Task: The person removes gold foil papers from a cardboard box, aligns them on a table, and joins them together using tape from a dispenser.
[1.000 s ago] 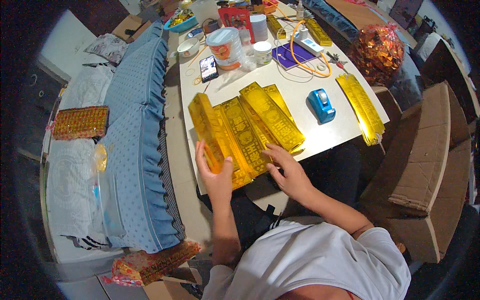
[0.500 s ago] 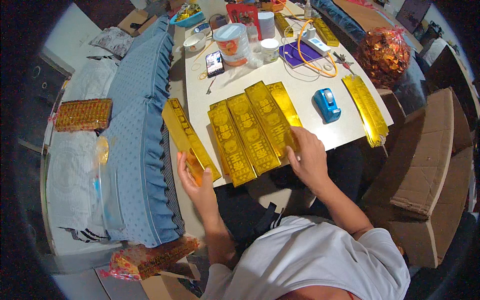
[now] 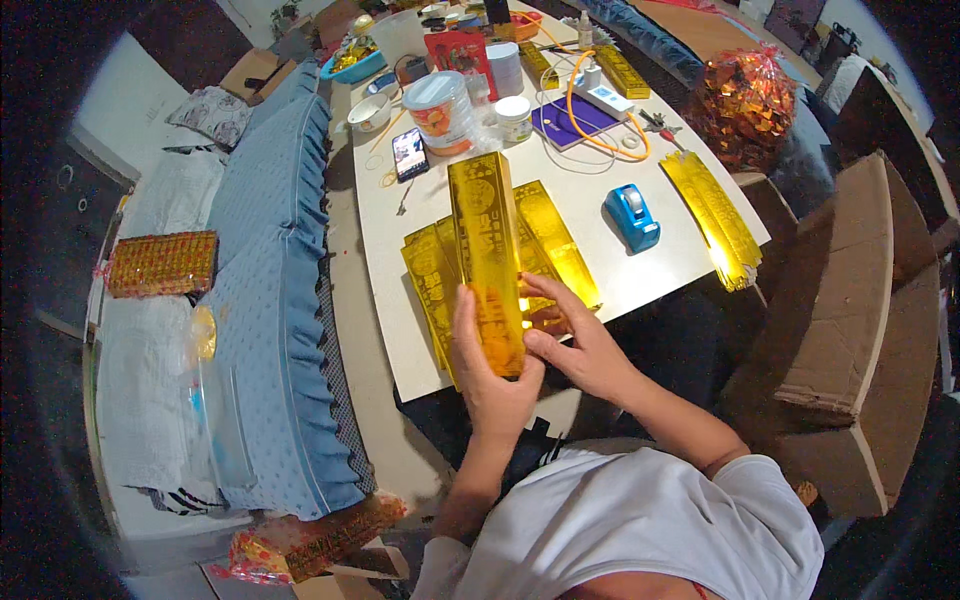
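Note:
A long gold foil paper bar with stamped patterns stands tilted over the table. My left hand is closed around its lower end, fingers on the left side and thumb at the right. At the bar's lower right edge my right hand grips with bent fingers and thumb; the fingertips are partly hidden. Beneath and behind the bar lie several flat gold foil strips, overlapping and fanned out near the table's front edge. The raised bar covers part of them.
On the white table sit a blue tape dispenser, a gold strip stack, a phone, a large tub and an orange cable. An open cardboard box stands right, a blue-covered seat left.
My left hand has brought the gold bar from the left edge to the middle, over the fanned strips. My right hand has shifted from the strips to the bar's side. The view has shifted slightly.

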Tool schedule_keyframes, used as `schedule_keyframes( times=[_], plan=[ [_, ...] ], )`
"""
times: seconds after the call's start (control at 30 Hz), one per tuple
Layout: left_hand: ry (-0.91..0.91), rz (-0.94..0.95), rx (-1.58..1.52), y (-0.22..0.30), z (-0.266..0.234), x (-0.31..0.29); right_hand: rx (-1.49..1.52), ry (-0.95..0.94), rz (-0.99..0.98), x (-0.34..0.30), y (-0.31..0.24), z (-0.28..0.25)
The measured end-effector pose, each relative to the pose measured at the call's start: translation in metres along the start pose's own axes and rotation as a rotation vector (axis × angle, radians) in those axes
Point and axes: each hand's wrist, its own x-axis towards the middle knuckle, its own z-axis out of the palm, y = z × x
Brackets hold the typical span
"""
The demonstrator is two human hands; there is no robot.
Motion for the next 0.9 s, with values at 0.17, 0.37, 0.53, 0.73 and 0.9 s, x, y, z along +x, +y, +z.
schedule_keyframes(
  times=[0.17, 0.37, 0.53, 0.73, 0.9],
  plan=[
    [-0.089, 0.067, 0.070, 0.008, 0.008, 0.001, -0.013, 0.108, 0.008, 0.001, -0.004, -0.006],
    [-0.087, -0.134, -0.315, 0.003, 0.010, -0.004, 0.131, 0.178, 0.107, 0.001, 0.016, -0.026],
    [0.005, -0.243, -0.140, -0.025, -0.016, -0.003, 0.048, 0.387, 0.050, 0.018, 0.055, -0.081],
    [0.052, -0.382, -0.063, -0.085, -0.038, -0.010, -0.033, 0.297, 0.122, 0.032, 0.090, -0.093],
    [-0.021, -0.406, -0.117, -0.098, -0.035, -0.015, -0.036, 0.287, 0.067, 0.032, 0.097, -0.081]
  ],
)
